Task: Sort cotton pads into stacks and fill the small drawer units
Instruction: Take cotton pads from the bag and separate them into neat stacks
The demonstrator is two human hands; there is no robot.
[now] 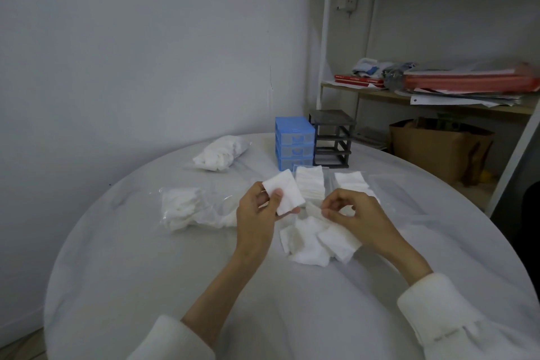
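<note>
A small stack of square cotton pads (pixel 285 193) is pinched upright in the left hand (pixel 258 207), just left of and above the loose pile (pixel 315 242) on the table (pixel 146 272). One pad edge appears pinched by the right hand (pixel 350 213), directly over the pile and nearer to it. Filled clear drawers (pixel 311 184) lie just beyond, before the blue drawer unit (pixel 295 142)

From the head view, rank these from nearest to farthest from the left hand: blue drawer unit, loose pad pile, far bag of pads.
1. Loose pad pile: just right of the left hand, toward the person.
2. Blue drawer unit: beyond the hand, slightly right.
3. Far bag of pads: beyond the hand, to the left; too close to the drawer unit to rank firmly.
</note>
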